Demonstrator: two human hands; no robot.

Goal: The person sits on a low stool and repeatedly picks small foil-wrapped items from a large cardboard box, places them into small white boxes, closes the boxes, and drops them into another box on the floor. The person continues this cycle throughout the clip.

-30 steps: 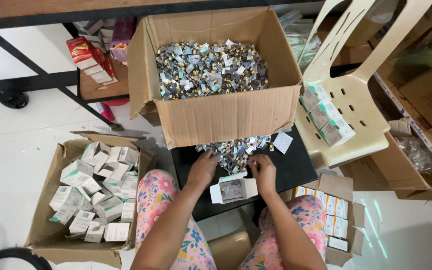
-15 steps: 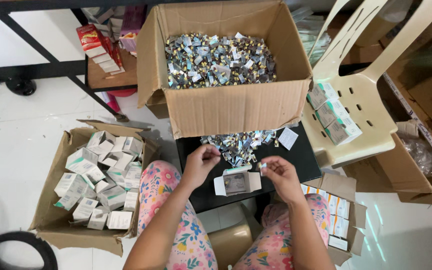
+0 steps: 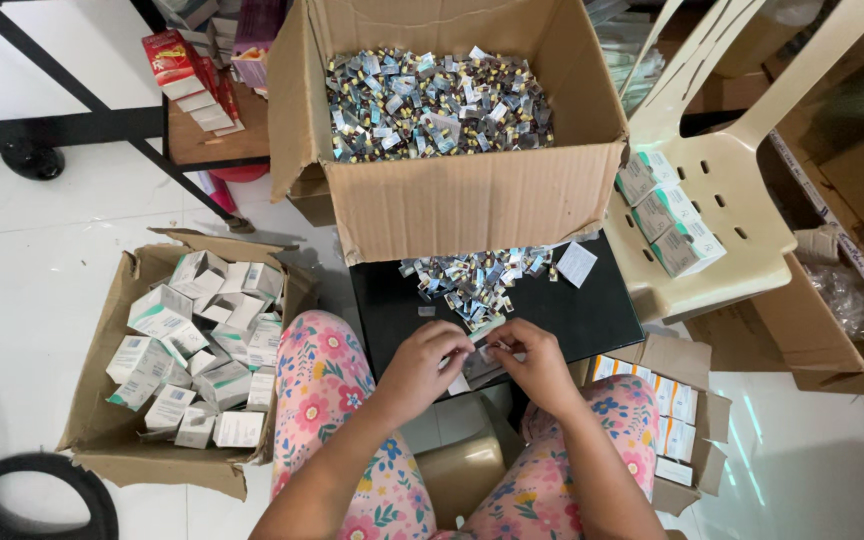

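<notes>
We hold a small white carton (image 3: 474, 368) between both hands at the near edge of the black bench (image 3: 592, 315), close over our lap so it can be worked from either side. Our left hand (image 3: 424, 362) pinches its left end with fingers together, and our right hand (image 3: 537, 362) closes on the other end; whether a foil packet is also between the fingers we cannot tell, as the knuckles cover it. Just beyond, at the bench's far edge, a loose heap of silvery packets (image 3: 477, 278) lies within easy reach, spilled below the big open cardboard box (image 3: 472, 205) full of the same. On the floor to our left, a low box (image 3: 102, 420) gathers closed white cartons; to our right, a cream plastic chair (image 3: 712, 190) carries a few wrapped bundles.
</notes>
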